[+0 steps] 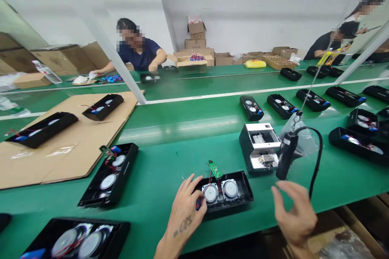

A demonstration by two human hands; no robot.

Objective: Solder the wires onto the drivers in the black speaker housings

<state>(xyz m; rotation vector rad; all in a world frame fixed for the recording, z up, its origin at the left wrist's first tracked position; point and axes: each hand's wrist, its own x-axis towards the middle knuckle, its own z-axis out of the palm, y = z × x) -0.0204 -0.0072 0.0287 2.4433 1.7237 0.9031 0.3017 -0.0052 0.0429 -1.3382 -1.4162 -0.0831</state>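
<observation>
My left hand (186, 207) rests on the left end of a black speaker housing (243, 188) on the green belt, fingers curled over its edge. Inside the housing sit two round speaker drivers (220, 190), red wires and a small green circuit board (214, 168) sticking up. My right hand (294, 210) hovers to the right of the housing, fingers spread, holding nothing. Just above that hand a black electric screwdriver (286, 156) hangs from a cable.
A black-and-white screw feeder box (259, 145) stands behind the housing. More open speaker housings lie at left (110, 174), front left (75, 238) and in rows at right (313, 100). Cardboard sheet (75, 145) at left. Other people work across the belt (138, 50).
</observation>
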